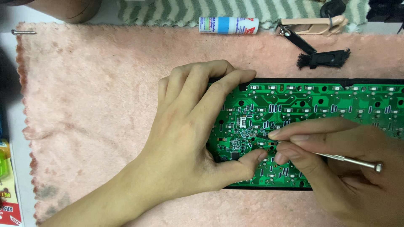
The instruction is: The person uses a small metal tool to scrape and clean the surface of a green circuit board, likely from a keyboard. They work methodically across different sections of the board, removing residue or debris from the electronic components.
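A green circuit board (320, 105) in a black frame lies on a pink towel (92, 105). My left hand (189, 134) grips the board's left end, fingers over its top edge and thumb pressed on the board near the lower edge. My right hand (341, 159) pinches a thin metal tool (349, 159) like a pen. Its fine dark tip touches the small components near the middle left of the board, just beside my left thumb.
Along the back lie a white and blue tube (228, 25), a beige tool with a black arm (311, 26) and a small black brush (324, 59). A loose screw (23, 32) rests at the far left. Coloured packaging (6, 189) sits beyond the towel's left edge.
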